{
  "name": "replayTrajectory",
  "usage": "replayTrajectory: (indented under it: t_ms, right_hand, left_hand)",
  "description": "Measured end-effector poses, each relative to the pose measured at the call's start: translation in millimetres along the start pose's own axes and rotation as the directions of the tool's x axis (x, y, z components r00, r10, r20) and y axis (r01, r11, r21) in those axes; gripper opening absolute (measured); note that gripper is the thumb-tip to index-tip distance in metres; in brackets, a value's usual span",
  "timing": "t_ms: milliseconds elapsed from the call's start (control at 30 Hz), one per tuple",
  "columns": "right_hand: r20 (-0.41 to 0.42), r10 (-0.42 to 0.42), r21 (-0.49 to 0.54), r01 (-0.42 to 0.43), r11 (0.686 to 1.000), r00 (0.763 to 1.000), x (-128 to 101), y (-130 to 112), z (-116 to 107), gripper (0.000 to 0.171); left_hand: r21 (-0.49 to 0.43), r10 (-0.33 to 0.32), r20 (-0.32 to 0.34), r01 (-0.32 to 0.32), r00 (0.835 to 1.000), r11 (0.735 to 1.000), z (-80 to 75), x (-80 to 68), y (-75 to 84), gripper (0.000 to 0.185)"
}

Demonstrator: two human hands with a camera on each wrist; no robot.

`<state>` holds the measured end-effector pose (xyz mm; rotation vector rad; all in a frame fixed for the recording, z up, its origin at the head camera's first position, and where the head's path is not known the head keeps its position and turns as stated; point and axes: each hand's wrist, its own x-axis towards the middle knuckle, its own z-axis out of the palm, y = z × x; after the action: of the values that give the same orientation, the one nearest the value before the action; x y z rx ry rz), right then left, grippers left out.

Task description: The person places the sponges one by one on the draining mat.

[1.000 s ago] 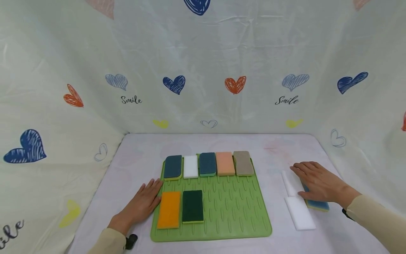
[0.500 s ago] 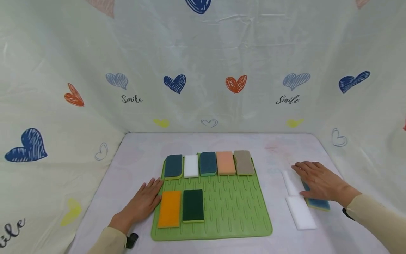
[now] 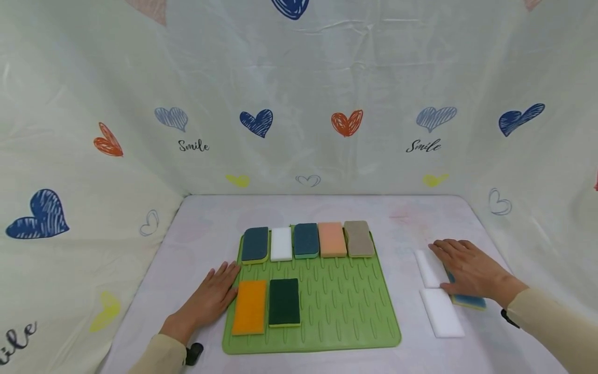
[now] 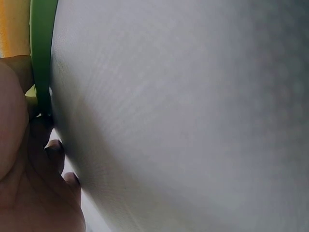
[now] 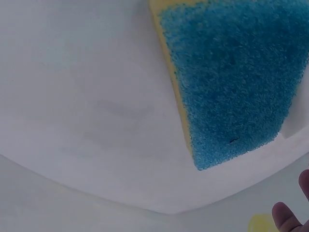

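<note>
In the head view my left hand (image 3: 207,298) lies flat at the left edge of a green ribbed mat (image 3: 345,306), fingertips and thumb touching its rim. An orange sponge (image 3: 249,307) is just right of that thumb, beside a dark green sponge (image 3: 284,302). My right hand (image 3: 472,270), fingers extended, is over a blue-and-yellow sponge (image 3: 469,302), partly hiding it. The right wrist view shows the blue scouring face (image 5: 236,92) apart from the fingertips. Two white sponge blocks, an upper block (image 3: 430,267) and a lower block (image 3: 441,313), lie left of it.
Along the mat's back edge stand a blue sponge (image 3: 255,244), a white block (image 3: 281,244), another blue sponge (image 3: 306,240), a peach sponge (image 3: 332,239) and a grey-brown sponge (image 3: 358,239). A heart-printed curtain (image 3: 299,156) surrounds the table (image 3: 205,223) behind and at both sides.
</note>
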<state>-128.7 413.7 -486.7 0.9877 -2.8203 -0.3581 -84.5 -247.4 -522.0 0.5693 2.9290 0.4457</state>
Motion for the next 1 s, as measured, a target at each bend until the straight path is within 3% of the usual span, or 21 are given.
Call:
replayTrajectory:
  t_ms: [200, 400, 567, 833, 1000]
  right_hand:
    - [-0.050, 0.012, -0.017, -0.013, 1.000, 0.999, -3, -1, 5, 0.100]
    - [-0.076, 0.063, 0.040, -0.061, 0.997, 0.995, 2, -3, 9, 0.097]
    - [-0.043, 0.072, 0.037, -0.070, 0.997, 0.997, 10, -1, 14, 0.101]
    - [-0.005, 0.009, 0.036, -0.009, 0.999, 1.000, 10, 9, 24, 0.095]
    - [0.068, 0.043, 0.095, -0.050, 0.994, 0.997, 9, 9, 27, 0.098]
  left_hand:
    - [0.012, -0.011, -0.001, 0.011, 1.000, 1.000, -0.9, -0.8, 0.4, 0.061]
    - [0.000, -0.013, 0.005, 0.013, 1.000, 1.000, -1.2, -1.2, 1.2, 0.062]
    - [0.003, -0.016, 0.010, 0.016, 1.000, 1.000, 2.0, 0.5, -0.7, 0.062]
    - [0.005, -0.008, 0.002, 0.008, 1.000, 1.000, 3.7, 1.3, -2.8, 0.063]
    - [0.008, -0.008, -0.004, 0.008, 1.000, 1.000, 1.1, 1.0, -1.1, 0.062]
